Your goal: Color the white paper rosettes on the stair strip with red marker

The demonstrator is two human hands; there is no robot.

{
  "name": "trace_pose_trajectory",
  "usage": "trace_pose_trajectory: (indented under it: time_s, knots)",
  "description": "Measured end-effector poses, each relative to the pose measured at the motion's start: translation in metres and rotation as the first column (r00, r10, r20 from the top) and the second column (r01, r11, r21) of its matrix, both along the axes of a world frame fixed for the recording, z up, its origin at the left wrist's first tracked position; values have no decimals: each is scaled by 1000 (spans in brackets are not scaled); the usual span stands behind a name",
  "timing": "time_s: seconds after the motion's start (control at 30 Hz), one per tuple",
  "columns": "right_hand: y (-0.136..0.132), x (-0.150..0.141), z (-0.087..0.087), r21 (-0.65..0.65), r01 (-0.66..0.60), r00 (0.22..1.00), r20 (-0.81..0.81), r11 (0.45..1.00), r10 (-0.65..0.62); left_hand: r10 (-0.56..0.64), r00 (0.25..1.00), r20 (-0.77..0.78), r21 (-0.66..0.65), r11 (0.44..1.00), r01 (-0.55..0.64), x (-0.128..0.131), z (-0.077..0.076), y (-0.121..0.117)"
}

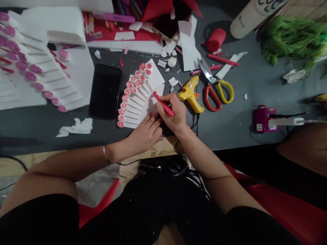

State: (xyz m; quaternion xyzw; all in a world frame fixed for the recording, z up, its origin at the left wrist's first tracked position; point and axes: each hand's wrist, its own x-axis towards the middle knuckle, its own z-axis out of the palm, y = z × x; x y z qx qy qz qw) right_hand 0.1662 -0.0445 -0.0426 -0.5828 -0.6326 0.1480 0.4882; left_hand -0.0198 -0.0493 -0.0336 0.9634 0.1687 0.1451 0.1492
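Observation:
My right hand point(175, 114) grips a red marker point(167, 108), its tip end near the edge of a white paper piece. The piece is a fan of white paper strips point(133, 110) whose outer ends carry small round rosettes point(127, 92) coloured with red swirls. On the near edge of this fan, my left hand point(145, 134) lies flat with its fingers stretched out. Whether the marker tip touches the paper I cannot tell. Just right of my right hand lies a yellow glue gun point(192, 95).
Left of the fan are a black phone point(105, 92) and a larger paper fan with purple rosettes point(30, 76). Scissors point(211, 80), paper scraps point(168, 61), a white bottle point(251, 18), green yarn-like strands point(291, 39) and a purple power adapter point(263, 119) lie around. Another person sits at right.

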Motion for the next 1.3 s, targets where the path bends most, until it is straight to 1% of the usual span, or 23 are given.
trace_pose_trajectory:
  time_s: [0.17, 0.3, 0.37, 0.53, 0.7, 0.83, 0.9, 1.03, 1.17, 1.3]
  knots:
    - [-1, 0, -2, 15, 35, 997, 66, 999, -36, 10, 1000, -12, 20, 1000, -10, 0, 1, 0]
    - [-2, 1, -2, -2, -2, 1000, 4, 1000, 2, 7, 1000, 9, -8, 1000, -6, 0, 1, 0]
    - [-3, 1, -1, -18, -5, 1000, 1, 1000, 5, 3, 1000, 18, -32, 999, -3, 0, 1, 0]
    - [-3, 1, 2, 69, 26, 999, 33, 997, -29, 10, 1000, 23, -37, 999, -9, -1, 0, 0]
    - [-4, 2, 3, 48, 26, 1000, 12, 998, -26, -1, 1000, 31, -27, 1000, 2, 0, -1, 0]
    - [-4, 2, 3, 86, 57, 998, 18, 995, -58, 1, 999, 54, -49, 999, 1, 0, -2, 0]
    - [-4, 2, 3, 69, 62, 998, 17, 996, -64, -1, 998, 61, -45, 999, 4, -1, -3, 0]
    - [-4, 3, 1, -24, 55, 998, 11, 998, -55, -4, 998, 60, -40, 999, 7, -2, -6, 0]
    - [-4, 4, 1, -30, 52, 999, 12, 998, -51, -6, 999, 37, -19, 1000, 7, -2, -6, 0]
    - [-4, 5, 1, 10, 60, 998, 19, 998, -60, -11, 1000, 23, 71, 997, 9, -1, -5, 0]
